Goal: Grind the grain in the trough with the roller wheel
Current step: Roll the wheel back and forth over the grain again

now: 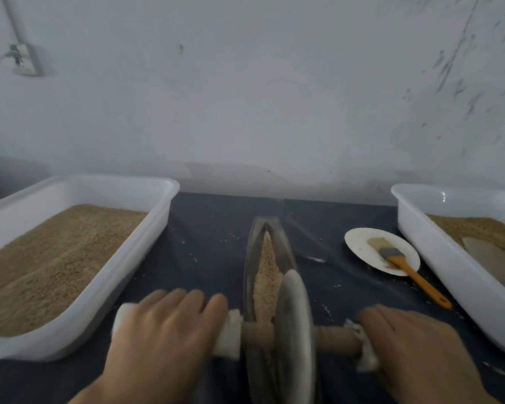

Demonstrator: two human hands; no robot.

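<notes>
Left hand (169, 325) and right hand (411, 342) are gripping the axle (333, 338); wheel (293, 325) between them is sitting in the trough (283, 243) on grain (267, 266).

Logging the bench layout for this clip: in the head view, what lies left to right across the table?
Left tub of grain → left hand → trough with roller wheel → right hand → plate with brush → right tub.

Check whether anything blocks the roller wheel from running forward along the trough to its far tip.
Nothing visible blocks it. Ahead of the roller wheel, the trough holds only the grain to be ground. The brush and plate sit apart, to the right.
</notes>
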